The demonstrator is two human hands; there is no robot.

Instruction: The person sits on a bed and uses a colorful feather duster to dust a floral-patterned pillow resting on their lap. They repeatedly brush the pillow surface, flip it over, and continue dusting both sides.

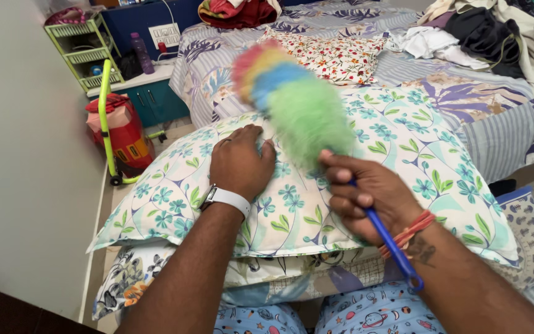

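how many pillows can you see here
3: the teal-flowered pillow under the left hand, a pale printed pillow beneath it, a red-flowered pillow on the bed. Others may be hidden.

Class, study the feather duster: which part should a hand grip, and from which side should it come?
Probably grip the feather duster by its thin blue handle, coming from the near end, as the right hand does. The fluffy head points away over the pillow and gives no firm hold.

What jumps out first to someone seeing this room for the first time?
A fluffy rainbow duster, blurred, hangs over the middle, its blue handle gripped in the right hand. The left hand lies flat on a big floral pillow in front. A heap of clothes lies on the bed at top right.
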